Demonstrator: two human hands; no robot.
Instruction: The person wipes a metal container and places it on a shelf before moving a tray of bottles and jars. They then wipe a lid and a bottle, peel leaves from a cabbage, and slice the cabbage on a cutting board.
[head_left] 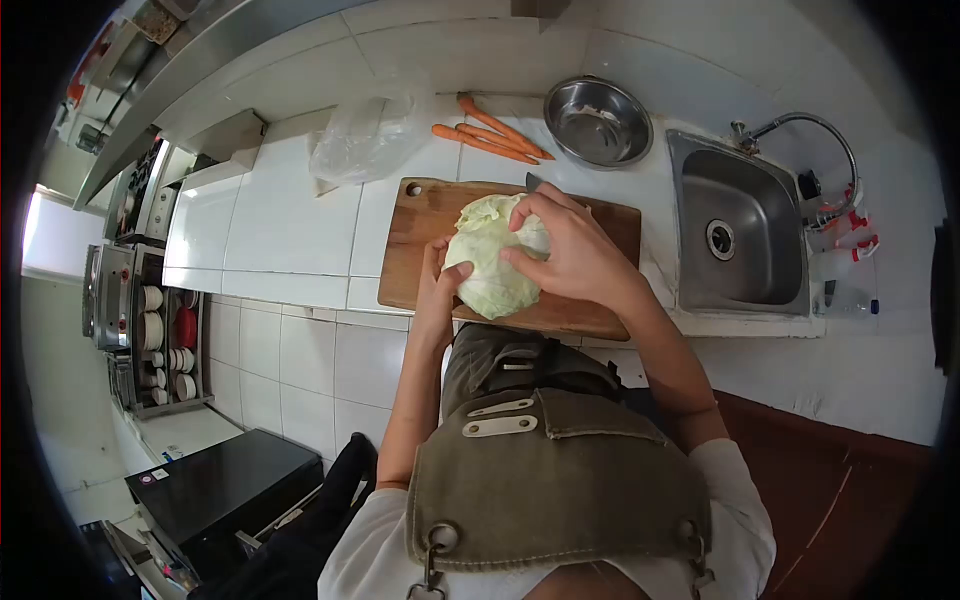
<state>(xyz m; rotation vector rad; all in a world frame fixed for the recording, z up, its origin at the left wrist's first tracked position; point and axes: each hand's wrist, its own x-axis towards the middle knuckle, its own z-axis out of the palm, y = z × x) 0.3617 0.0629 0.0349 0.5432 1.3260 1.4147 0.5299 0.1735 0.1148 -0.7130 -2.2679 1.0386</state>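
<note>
A pale green cabbage (487, 265) rests on a wooden cutting board (405, 235) in front of me. My left hand (438, 285) holds the cabbage from its left side, thumb on top. At its upper right, my right hand (570, 245) grips the cabbage with bent fingers and thumb; the outer leaves there look loosened. What lies under the right palm is hidden. Just beyond that hand, a small dark blade tip (532, 182) shows at the board's far side, the rest being covered.
Several carrots (495, 140) lie behind the board, beside a metal bowl (598, 122). A clear plastic bag (375, 135) sits to their left on the white tiled counter (295, 215). On the right is a steel sink (745, 235) with a curved faucet (815, 118).
</note>
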